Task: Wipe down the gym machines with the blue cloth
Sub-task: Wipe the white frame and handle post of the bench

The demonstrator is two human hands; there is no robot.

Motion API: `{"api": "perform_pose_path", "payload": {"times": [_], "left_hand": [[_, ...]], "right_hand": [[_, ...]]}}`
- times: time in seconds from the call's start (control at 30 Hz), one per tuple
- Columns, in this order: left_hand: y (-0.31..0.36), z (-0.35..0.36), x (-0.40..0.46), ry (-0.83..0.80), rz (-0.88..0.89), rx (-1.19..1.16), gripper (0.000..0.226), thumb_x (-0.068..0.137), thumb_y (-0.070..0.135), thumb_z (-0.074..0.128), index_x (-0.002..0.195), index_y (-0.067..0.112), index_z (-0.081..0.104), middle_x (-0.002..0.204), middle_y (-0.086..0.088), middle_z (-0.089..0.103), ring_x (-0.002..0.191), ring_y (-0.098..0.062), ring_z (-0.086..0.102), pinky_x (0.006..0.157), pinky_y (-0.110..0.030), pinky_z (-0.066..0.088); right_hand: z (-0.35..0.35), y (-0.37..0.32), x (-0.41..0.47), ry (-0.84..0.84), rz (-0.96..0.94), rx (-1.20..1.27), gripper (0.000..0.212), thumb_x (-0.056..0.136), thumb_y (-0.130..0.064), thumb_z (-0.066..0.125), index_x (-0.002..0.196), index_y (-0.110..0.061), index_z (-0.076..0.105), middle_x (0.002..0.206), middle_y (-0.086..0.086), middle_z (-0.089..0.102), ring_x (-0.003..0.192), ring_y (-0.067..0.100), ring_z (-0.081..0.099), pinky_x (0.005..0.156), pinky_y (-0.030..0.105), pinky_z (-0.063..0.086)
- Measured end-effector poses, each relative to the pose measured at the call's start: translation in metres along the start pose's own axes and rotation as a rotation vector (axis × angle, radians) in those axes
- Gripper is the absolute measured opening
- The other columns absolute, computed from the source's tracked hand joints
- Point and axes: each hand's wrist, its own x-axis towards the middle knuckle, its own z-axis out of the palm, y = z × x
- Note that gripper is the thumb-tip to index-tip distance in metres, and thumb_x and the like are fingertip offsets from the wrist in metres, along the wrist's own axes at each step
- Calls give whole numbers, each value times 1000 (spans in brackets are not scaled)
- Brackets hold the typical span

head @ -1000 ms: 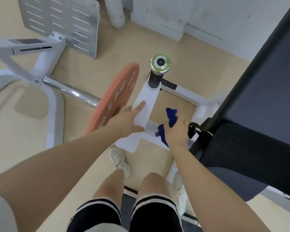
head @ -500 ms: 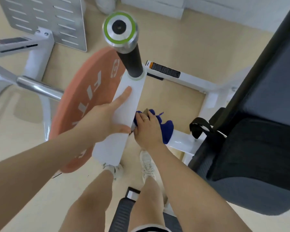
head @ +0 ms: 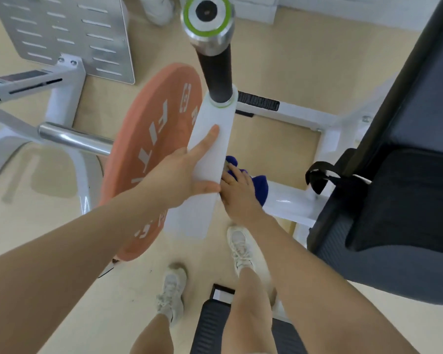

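A white machine arm rises toward me, topped by a black grip with a silver, green-ringed cap. My left hand rests around the arm's left face, index finger stretched up along it. My right hand presses the blue cloth against the arm's right side, just below and right of the left hand. Most of the cloth is hidden under my fingers.
An orange weight plate hangs on a chrome bar left of the arm. A dark padded seat fills the right. A white frame lies below, and a perforated metal footplate stands at the top left.
The view has closed in on the arm and its cap. My right hand with the cloth has moved from the lower frame up onto the arm's right side. My left hand stays on the arm.
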Motion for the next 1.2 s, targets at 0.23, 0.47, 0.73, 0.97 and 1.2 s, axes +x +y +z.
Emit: {"api": "perform_pose_path", "payload": {"times": [0.23,0.47,0.73,0.97,1.2], "left_hand": [[-27,29,-46,214,318,406,85,80,49,62,148,27,16,156,-12,-8,144,-31,2,112,-37,12],[-37,38,-45,231,433,499,97,70,70,45,148,19,16,156,-13,6,145,-28,9,113,-36,4],[-42,43,-44,263,455,596,124,52,67,72,149,20,12,156,-15,2,145,-29,8,113,-37,7],[-49,63,-33,541,530,643,111,46,50,81,140,10,38,146,-24,32,134,-37,36,108,-40,22],[-41,63,-38,499,491,753,109,72,63,58,149,22,-8,156,-12,-10,145,-22,-2,116,-34,11]], "right_hand": [[12,17,-59,342,244,-177,66,64,7,71,126,-13,59,130,8,58,120,43,50,98,55,40],[35,-3,-33,373,146,-247,73,61,0,74,130,-17,56,135,4,54,125,43,45,100,53,37],[35,16,-77,507,768,-128,76,76,10,48,146,-16,32,152,3,30,136,41,23,105,51,31],[47,47,-74,653,348,-419,66,65,8,55,128,-12,56,131,6,57,120,42,48,103,51,36],[55,50,-75,817,616,-218,67,74,14,43,137,-8,46,142,7,47,131,44,32,111,48,28]]}}
